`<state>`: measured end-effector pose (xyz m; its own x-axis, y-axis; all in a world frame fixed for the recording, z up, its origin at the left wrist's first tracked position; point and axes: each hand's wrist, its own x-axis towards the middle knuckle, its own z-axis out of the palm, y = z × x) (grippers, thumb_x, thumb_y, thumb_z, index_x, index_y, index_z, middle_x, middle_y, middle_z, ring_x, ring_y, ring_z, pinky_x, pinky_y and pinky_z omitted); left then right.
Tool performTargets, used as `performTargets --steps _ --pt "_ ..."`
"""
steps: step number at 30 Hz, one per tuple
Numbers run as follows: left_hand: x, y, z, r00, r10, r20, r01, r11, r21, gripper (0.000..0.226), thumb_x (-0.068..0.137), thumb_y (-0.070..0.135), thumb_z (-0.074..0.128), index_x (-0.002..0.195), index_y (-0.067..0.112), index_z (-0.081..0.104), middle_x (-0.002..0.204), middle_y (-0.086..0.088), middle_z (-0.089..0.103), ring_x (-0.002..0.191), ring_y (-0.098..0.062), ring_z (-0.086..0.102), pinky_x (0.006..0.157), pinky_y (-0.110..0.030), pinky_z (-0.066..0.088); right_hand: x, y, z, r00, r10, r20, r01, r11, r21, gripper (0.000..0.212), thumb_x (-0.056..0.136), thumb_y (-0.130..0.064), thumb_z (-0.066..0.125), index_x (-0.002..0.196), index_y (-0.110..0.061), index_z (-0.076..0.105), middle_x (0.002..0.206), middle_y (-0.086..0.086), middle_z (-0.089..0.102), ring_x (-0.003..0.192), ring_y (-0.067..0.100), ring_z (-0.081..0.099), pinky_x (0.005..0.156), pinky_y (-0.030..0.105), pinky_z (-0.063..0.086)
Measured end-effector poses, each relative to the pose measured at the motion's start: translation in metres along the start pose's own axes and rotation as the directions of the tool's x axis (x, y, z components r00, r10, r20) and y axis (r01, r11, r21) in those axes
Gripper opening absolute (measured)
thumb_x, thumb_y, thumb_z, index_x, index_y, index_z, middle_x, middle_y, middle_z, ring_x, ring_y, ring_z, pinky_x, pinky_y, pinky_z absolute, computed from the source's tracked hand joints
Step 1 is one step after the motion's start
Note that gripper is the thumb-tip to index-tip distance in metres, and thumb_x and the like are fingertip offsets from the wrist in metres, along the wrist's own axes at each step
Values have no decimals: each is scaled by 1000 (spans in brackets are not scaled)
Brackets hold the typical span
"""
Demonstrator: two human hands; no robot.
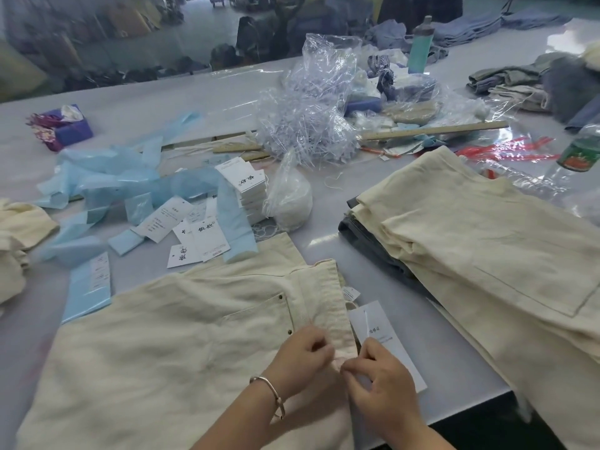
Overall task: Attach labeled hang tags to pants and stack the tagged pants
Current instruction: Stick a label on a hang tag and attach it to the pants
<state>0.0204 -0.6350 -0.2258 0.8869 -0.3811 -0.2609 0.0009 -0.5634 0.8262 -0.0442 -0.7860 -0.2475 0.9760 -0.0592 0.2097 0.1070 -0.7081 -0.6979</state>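
Clearly the soft cream pants [181, 323] needed holding at the stiffer waistband [328, 306], where the left hand [302, 355] and right hand [376, 375] each kept a narrow pinching grip beside the light hang tag [373, 323].

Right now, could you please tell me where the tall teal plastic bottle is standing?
In the head view, the tall teal plastic bottle stands upright at the table's far right, just right of the crumpled clear plastic bag.

Both forearms reached in from below, hands side by side, nearly touching. The left hand [300, 354], bangled at the wrist, had fingers curled, pinching; the right hand [378, 373] pinched likewise.
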Motion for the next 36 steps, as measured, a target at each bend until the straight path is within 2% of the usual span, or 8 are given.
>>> performTargets --steps 8,16,22,25,28,30,33,36 --pt "-14 5 -4 943 -326 -66 256 838 -482 9 80 -3 73 76 6 73 57 0 65 46 0 55 46 -11 40 5 -10 26 971 50 -232 -52 999 -4 20 61 -2 87 63 -13 70 62 -2 46 50 19 48 44 28 41" --pt "-12 8 15 857 -511 -63 311 611 -728 25 79 -8 71 58 5 72 52 -10 60 52 -19 57 60 -28 49 5 -7 26 978 -38 -207 28 998 -51 20 63 -3 86 61 -13 68 63 1 45 49 19 46 41 33 44" --pt "-6 12 16 871 -438 -222 222 755 -618 21 84 1 65 64 8 63 57 -2 61 47 -10 50 49 -17 43 20 20 0 937 169 -306 -108 973 206 11 72 -24 63 81 -19 65 105 -1 56 81 7 58 65 23 49" --pt "-3 22 14 895 -413 -169 157 646 -747 14 90 0 58 78 5 59 79 -10 73 46 -12 56 42 -16 41 46 44 -24 928 369 -47 -371 927 -51 55 73 -26 77 121 -15 52 118 0 53 112 19 50 92 36 44" --pt "-1 28 14 920 -384 -77 165 557 -814 10 95 6 55 86 9 55 87 -10 75 49 -11 60 36 -14 29 67 38 -37 844 444 300 -470 883 14 49 73 -27 80 115 -24 55 96 -5 59 88 14 60 79 34 50" --pt "2 30 14 930 -365 -39 163 505 -848 10 95 6 55 85 9 56 76 -9 72 47 -10 57 37 -14 31 70 33 -43 876 380 298 -435 889 144 25 72 -12 79 91 -20 65 82 -2 66 71 15 63 70 37 55" --pt "7 29 10 946 -324 -3 135 402 -906 17 91 2 60 76 10 62 64 -7 62 45 -9 51 41 -15 41 75 30 -57 988 -51 -145 44 998 -52 22 70 1 76 67 -17 63 67 -6 61 65 17 56 57 28 46" --pt "10 23 8 952 -307 21 136 360 -923 21 88 0 62 71 11 65 64 -6 59 46 -8 49 43 -14 44 69 18 -64 832 -492 -257 415 859 -299 21 70 10 61 63 -9 59 68 0 54 63 21 48 54 29 39"
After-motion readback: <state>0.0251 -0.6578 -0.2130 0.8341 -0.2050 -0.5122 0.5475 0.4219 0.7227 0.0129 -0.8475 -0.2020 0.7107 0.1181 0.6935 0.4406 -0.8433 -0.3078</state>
